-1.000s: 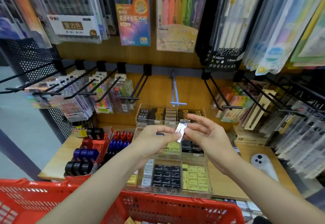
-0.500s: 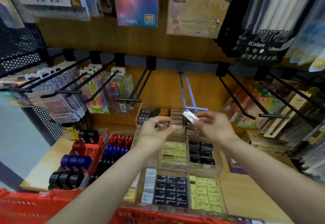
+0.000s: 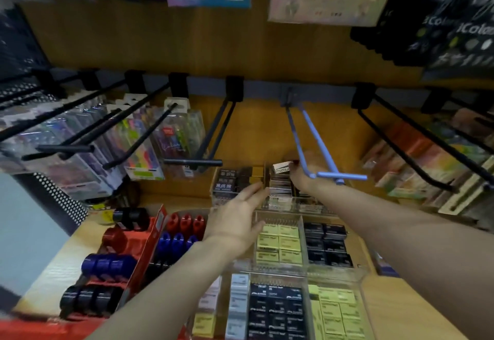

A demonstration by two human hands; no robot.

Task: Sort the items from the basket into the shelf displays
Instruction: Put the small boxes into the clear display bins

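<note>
At 12 o'clock over the rear clear tray (image 3: 278,203), right hand (image 3: 307,171) pinched a small white box (image 3: 282,168); left hand (image 3: 238,219) spread flat w/ nothing. Best lowered square into the matching row.

small box (image 3: 282,167): white, dark lettering | hook (image 3: 324,152): light blue | other hooks (image 3: 139,136): black | basket (image 3: 40,329): red | shelf (image 3: 390,310): wood-brown | tray boxes (image 3: 279,243): pale yellow, others (image 3: 327,244) black

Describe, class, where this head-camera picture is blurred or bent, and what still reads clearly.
Head view: motion blur smears the top-left packs and the red basket rim; wide-angle distortion splays the black hooks outward; the blue hook partly hides the blurred right hand; the small white box it pinches still reads "Premium"; the left hand looks fairly sharp.
</note>
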